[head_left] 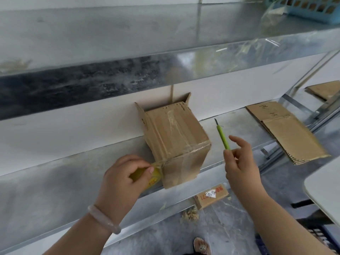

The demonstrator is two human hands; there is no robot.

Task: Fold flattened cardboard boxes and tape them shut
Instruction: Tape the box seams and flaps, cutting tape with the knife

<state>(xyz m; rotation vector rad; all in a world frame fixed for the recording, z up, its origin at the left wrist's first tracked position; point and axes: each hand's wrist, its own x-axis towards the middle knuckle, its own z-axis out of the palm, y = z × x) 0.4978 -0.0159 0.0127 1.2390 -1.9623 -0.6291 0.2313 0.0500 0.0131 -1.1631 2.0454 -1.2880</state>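
Note:
A folded cardboard box (174, 137) lies on its side on the metal shelf (55, 181), its taped bottom facing me and its open flaps against the white wall. Clear tape runs over its near edge. My left hand (123, 181) grips a yellow-cored tape roll (154, 178) at the box's lower left corner, with a strip of tape stretched from the roll to the box. My right hand (241, 162) hovers just right of the box, pinching a thin green craft knife (222, 135) with its blade pointing up and away.
Flattened cardboard boxes (287, 129) lie on the shelf to the right, overhanging its edge; another flat piece (325, 89) lies farther back. A metal upper shelf (165, 43) carries a blue basket (312, 8). A small labelled box (211, 195) sits on the floor below.

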